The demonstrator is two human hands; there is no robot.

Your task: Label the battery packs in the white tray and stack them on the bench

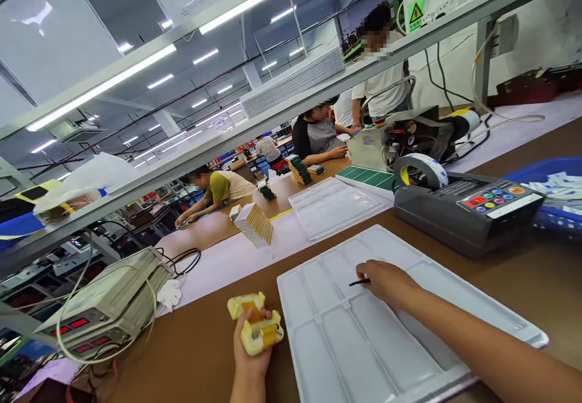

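My left hand [251,343] is raised over the brown bench and grips a pale yellow plastic part with amber tape wound on it [255,324]. My right hand [387,282] rests on a white moulded tray [318,330] with long shallow compartments. Between its fingers it pinches a thin black tool [359,282], whose tip points left over the tray. The tray compartments near the hand show nothing in them.
A grey tape dispenser machine with coloured buttons [468,206] stands behind the tray, with a blue bin [557,200] to its right. A second white tray [334,206] and stacked yellow parts [254,224] lie further along the bench. Beige meters [104,306] sit at left. Other people work beyond.
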